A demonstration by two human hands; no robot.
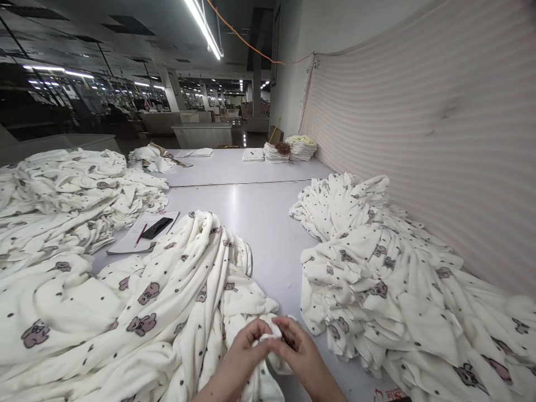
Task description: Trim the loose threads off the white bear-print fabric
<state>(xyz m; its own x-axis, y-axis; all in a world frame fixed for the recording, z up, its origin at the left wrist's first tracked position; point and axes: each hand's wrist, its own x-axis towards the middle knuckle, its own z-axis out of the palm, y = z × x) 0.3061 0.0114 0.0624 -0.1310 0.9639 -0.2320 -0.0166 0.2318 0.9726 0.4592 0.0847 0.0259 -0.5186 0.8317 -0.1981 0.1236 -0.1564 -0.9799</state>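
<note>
My left hand (250, 346) is closed, pinching an edge of white printed fabric (251, 304) between thumb and fingers. Close against it, my right hand (295, 349) is closed around a small dark tool (288, 338) that looks like thread snips, partly hidden by the fingers. Some of the same cloth hangs below both hands. This fabric has small dark dots and mauve bear figures, and it joins a large crumpled heap (146, 301) on the left.
Another heap of the same fabric (377, 273) lies to the right, beside a striped cloth hanging (419, 123). A phone (157, 228) and a red pen (141, 235) rest on papers (125, 241) at left. Folded white stacks (302, 149) stand at the table's far end.
</note>
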